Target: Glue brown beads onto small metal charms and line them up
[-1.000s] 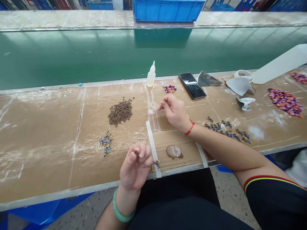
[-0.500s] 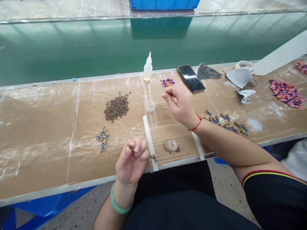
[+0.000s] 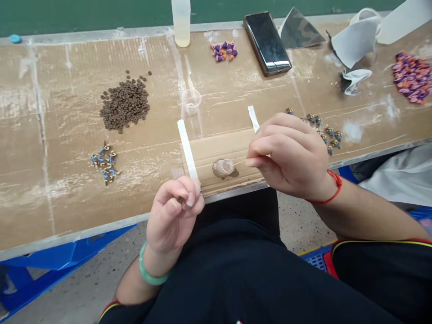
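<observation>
My left hand (image 3: 173, 211) is raised near the table's front edge, its thumb and fingers pinched on a small brown ring (image 3: 180, 199). My right hand (image 3: 286, 155) is closed on a thin stick (image 3: 240, 162), whose tip points at a blob of glue (image 3: 223, 168) on the cardboard pad (image 3: 216, 150). A small clear cup (image 3: 191, 101) stands behind the pad. A heap of brown rings (image 3: 124, 104) lies to the left, and a cluster of blue-and-gold pieces (image 3: 104, 162) lies below it.
A glue bottle (image 3: 181, 21), a phone (image 3: 267, 42), white tape scraps (image 3: 356, 42) and purple-orange beads (image 3: 223, 51) lie at the back. More beads (image 3: 412, 76) sit at the far right. Blue-and-gold pieces (image 3: 326, 132) lie behind my right hand.
My right hand drew back from the clear cup to the glue blob near the front edge. The view tilted down and closer. My left hand kept its pinch on the ring.
</observation>
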Available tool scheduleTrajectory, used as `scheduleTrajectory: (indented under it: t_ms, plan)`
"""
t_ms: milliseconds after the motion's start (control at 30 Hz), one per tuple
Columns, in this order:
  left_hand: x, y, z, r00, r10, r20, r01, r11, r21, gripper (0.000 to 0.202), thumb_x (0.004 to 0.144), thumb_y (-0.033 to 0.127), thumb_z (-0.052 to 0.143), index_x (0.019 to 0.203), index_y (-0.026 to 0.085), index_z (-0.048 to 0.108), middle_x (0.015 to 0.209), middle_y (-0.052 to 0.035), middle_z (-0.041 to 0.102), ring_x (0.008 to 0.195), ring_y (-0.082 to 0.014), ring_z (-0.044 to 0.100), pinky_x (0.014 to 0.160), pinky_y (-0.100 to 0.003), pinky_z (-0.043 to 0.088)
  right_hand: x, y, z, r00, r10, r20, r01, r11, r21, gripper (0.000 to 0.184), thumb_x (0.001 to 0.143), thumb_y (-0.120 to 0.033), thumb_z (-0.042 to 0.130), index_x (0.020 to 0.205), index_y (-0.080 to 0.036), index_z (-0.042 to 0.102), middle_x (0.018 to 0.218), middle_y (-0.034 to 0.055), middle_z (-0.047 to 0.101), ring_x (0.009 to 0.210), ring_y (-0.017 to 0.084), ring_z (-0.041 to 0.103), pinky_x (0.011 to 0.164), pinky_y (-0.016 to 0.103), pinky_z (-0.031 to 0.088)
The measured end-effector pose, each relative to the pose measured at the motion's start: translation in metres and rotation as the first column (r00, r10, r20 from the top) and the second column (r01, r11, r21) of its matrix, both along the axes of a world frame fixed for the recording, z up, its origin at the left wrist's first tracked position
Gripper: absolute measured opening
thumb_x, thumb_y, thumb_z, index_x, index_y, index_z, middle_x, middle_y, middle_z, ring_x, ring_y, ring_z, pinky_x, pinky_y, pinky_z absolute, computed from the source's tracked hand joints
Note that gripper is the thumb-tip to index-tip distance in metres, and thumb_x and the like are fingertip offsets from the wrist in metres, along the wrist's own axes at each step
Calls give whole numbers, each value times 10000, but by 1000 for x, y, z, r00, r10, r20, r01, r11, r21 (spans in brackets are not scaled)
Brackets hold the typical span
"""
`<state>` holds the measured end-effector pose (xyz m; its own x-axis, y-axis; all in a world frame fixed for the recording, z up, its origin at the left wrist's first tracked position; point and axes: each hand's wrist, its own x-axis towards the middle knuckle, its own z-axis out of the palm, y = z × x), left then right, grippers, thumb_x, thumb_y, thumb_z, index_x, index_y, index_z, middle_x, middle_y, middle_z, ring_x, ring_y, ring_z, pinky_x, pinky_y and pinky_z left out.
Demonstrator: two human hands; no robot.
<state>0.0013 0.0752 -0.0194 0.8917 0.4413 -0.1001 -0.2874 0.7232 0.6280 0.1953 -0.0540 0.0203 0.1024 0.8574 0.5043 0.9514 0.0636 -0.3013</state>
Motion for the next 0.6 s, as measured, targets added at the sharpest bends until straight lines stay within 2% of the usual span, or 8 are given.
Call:
scheduleTrajectory:
  t_ms: [133, 333, 467, 533, 600]
  plan:
    - [-1, -7, 1, 999, -10, -33, 9, 999, -35, 96, 787, 339, 833, 812, 253, 798, 645, 17, 438, 559, -86, 274, 436, -169, 270, -3, 2, -5, 998, -64, 12, 65, 992, -104, 437, 1081, -474, 386, 743, -244, 540, 694, 19, 604, 663, 182, 504, 674, 381, 448]
    - [0, -6, 2, 999, -35, -21, 34, 998, -54, 79, 804, 323, 821, 817, 249, 797, 647, 20, 433, 561, -81, 290, 443, -164, 277, -4, 2, -8, 998, -17, 67, 15, 999, 31, 306, 1062, -353, 496, 780, -240, 534, 686, -2, 603, 660, 173, 520, 633, 357, 433]
    - [4, -9, 3, 999, -41, -27, 40, 997, -68, 69, 819, 308, 814, 817, 242, 793, 662, 22, 457, 570, -67, 313, 457, -146, 297, -11, 1, 3, 999, -3, -38, 8, 990, 139, 266, 1069, -307, 481, 813, -243, 517, 696, 0, 590, 641, 165, 518, 641, 360, 439]
    - [6, -13, 3, 999, -36, -22, 35, 998, -59, 68, 813, 305, 821, 823, 243, 794, 674, 21, 481, 572, -59, 327, 462, -139, 305, -17, 0, 11, 992, -37, -119, 56, 986, 157, 320, 1080, -359, 461, 784, -249, 514, 674, -8, 587, 610, 152, 520, 641, 364, 439]
    - [9, -16, 4, 999, -34, -24, 33, 998, -50, 81, 801, 310, 834, 812, 243, 791, 684, 21, 502, 568, -54, 342, 461, -138, 314, -24, -1, 18, 972, -91, -217, 126, 980, 153, 394, 1061, -483, 486, 739, -259, 524, 648, -15, 592, 591, 145, 542, 652, 378, 453]
